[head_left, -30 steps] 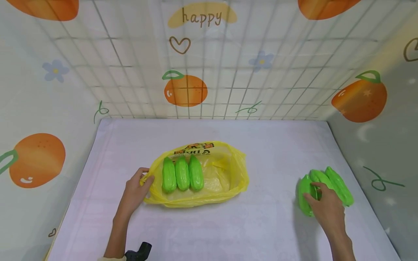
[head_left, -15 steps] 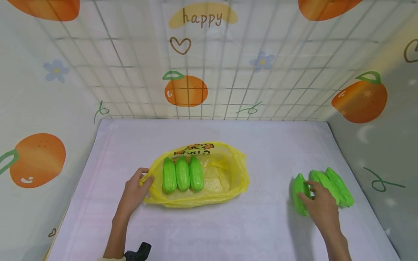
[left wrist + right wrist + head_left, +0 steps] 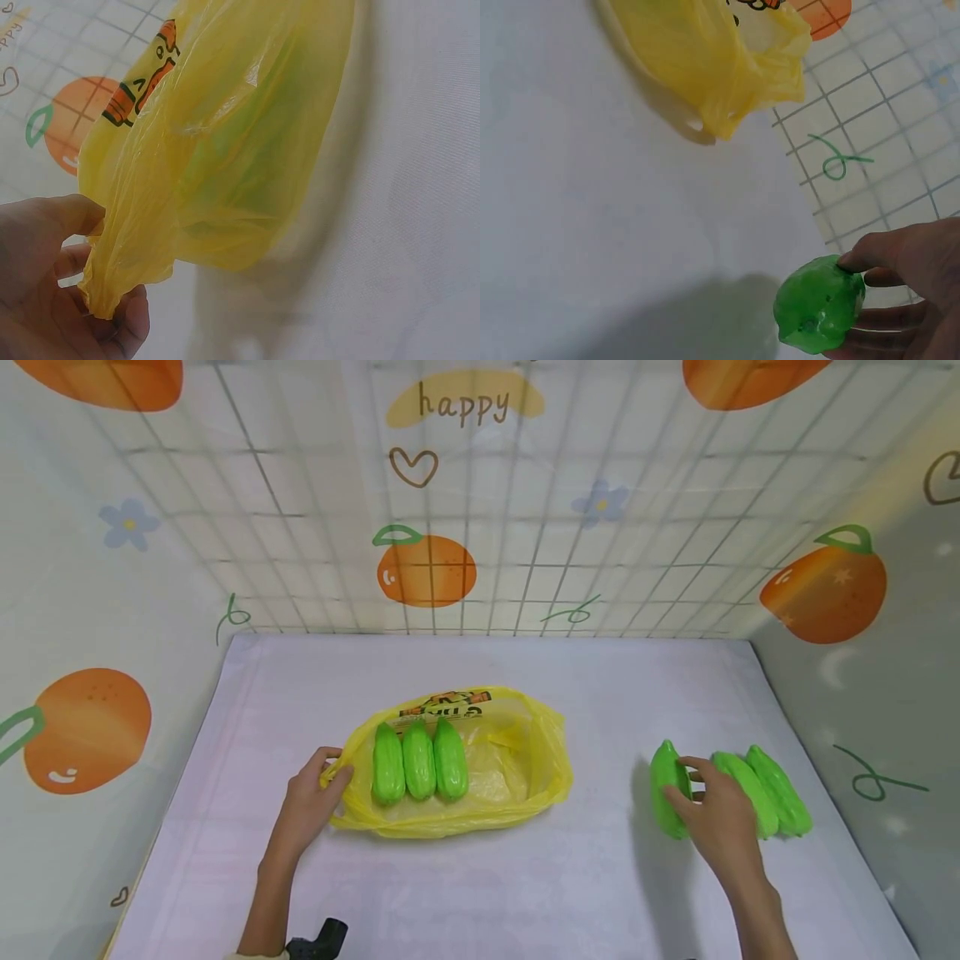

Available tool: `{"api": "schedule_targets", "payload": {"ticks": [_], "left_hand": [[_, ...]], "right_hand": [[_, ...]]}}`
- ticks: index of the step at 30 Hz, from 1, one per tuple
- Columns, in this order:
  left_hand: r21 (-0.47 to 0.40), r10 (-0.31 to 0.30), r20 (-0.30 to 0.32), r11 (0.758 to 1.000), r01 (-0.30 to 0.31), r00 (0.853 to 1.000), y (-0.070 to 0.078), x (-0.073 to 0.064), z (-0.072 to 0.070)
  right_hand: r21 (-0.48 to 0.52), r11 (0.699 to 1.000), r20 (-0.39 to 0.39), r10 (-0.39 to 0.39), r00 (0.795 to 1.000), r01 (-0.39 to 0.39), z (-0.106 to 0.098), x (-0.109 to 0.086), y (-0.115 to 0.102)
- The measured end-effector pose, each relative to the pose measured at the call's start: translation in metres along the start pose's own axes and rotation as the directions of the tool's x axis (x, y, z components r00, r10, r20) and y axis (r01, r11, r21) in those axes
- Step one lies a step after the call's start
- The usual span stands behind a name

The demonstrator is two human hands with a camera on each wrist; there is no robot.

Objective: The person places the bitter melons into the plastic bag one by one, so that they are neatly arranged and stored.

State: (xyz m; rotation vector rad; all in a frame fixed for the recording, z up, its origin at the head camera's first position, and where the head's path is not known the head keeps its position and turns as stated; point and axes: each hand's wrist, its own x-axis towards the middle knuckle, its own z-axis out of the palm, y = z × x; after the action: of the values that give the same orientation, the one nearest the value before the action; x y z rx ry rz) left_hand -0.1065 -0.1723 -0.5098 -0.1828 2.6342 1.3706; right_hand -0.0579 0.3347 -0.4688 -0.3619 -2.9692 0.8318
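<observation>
My left hand (image 3: 307, 793) pinches the left rim of a yellow plastic bag (image 3: 517, 814) and holds its mouth open; the left wrist view shows the gathered film (image 3: 112, 277) between thumb and fingers. Three plump green cucumber-like vegetables (image 3: 419, 762) lie side by side in the bag's left half. At the right, my right hand (image 3: 723, 814) grips another green vegetable (image 3: 666, 789) between thumb and fingers, held upright lengthwise above its shadow. In the right wrist view that vegetable (image 3: 817, 304) shows end-on, its far side hidden by the fingers.
Two more green vegetables (image 3: 780, 793) lie on the white tabletop (image 3: 525, 893) behind and right of my right hand. A black object (image 3: 318, 941) shows by the left forearm. A printed backdrop (image 3: 510, 527) with oranges and grid lines encloses the table's back and sides.
My right hand has drawn one green vegetable leftward, away from the two beside it, and its shadow has shifted along. The left hand and the bag stay put.
</observation>
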Motion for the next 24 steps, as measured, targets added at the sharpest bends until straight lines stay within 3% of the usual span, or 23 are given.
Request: {"api": "schedule_targets", "payload": {"ticks": [15, 24], "left_hand": [[-0.009, 0.007, 0.011, 1.0, -0.007, 1.0, -0.002, 0.0, 0.0], [-0.011, 0.015, 0.007, 1.0, -0.015, 1.0, -0.002, 0.001, 0.0]], "right_hand": [[0.082, 0.987, -0.03, -0.138, 0.99, 0.14, 0.0, 0.006, -0.051], [0.138, 0.981, 0.013, -0.137, 0.99, 0.134, 0.006, 0.014, -0.082]]}}
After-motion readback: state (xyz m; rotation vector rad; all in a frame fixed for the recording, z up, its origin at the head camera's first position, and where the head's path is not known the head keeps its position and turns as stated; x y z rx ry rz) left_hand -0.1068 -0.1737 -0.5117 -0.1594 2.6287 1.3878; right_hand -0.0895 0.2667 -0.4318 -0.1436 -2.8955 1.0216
